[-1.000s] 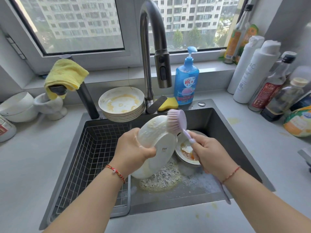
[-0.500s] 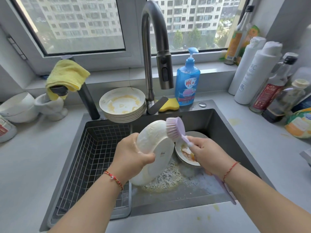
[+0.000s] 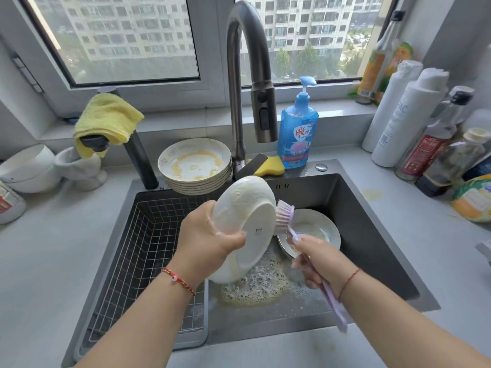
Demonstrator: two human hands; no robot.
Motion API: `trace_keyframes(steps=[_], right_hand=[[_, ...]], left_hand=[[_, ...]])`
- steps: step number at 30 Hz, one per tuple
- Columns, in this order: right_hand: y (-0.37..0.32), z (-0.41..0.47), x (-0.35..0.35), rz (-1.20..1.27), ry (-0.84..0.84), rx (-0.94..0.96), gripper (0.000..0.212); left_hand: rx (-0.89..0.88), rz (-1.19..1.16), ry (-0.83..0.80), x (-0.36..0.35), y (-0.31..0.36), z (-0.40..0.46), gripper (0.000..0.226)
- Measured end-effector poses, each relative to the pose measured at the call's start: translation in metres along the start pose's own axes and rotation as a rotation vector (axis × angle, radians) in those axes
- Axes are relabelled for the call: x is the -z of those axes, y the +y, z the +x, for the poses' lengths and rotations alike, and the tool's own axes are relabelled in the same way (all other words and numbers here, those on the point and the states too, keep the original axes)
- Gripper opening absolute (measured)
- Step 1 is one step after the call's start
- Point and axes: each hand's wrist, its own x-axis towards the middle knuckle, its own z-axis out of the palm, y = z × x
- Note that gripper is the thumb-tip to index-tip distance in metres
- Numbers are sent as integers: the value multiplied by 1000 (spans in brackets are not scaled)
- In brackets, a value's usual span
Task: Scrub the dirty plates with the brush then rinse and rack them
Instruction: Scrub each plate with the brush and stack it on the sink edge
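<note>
A: What has the left hand [image 3: 210, 235] got?

B: A white plate [image 3: 244, 227], held over the sink [image 3: 372, 208]. The fingers curl round its left rim with the thumb pressed on the underside, so the grip is snug. The plate stands nearly on edge, its foamy underside facing the camera, top rim leaning toward the tap [image 3: 239, 75], lower rim just above the suds [image 3: 255, 285] in the sink bottom. Its long axis runs from upper right down to lower left.

A: And the right hand [image 3: 318, 264]?

B: Wrapped round the handle of a lilac brush [image 3: 284, 216]. The handle runs diagonally, from its free end at the near sink edge up and left to the head. The bristles point left and touch the plate's right rim.

A: Any other plates?

B: One dirty plate [image 3: 316, 229] lies flat in the sink, just behind the brush and partly hidden by the hand. A stack of soiled plates [image 3: 195, 166] sits on the sink's back edge, left of the tap, the top one smeared yellow.

A: Farther out?

B: A wire rack [image 3: 148, 243] fills the sink's left part. A yellow sponge [image 3: 271, 166] and a blue soap bottle [image 3: 297, 134] stand behind the sink. A yellow cloth [image 3: 106, 118] hangs at the left, with white bowls [image 3: 26, 168] on the counter [image 3: 53, 248] beyond it. Bottles [image 3: 409, 115] crowd the right.
</note>
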Motion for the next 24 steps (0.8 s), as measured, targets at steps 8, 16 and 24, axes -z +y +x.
trace_keyframes(steps=[8, 16, 24], right_hand=[[12, 13, -13, 319, -41, 146, 73], [-29, 3, 11, -127, -23, 333, 50], [-84, -8, 16, -722, -33, 449, 47]], left_hand=[[126, -673, 45, -9, -7, -3, 64], [311, -781, -68, -8, -21, -13, 73], [320, -529, -223, 1, -6, -11, 66]])
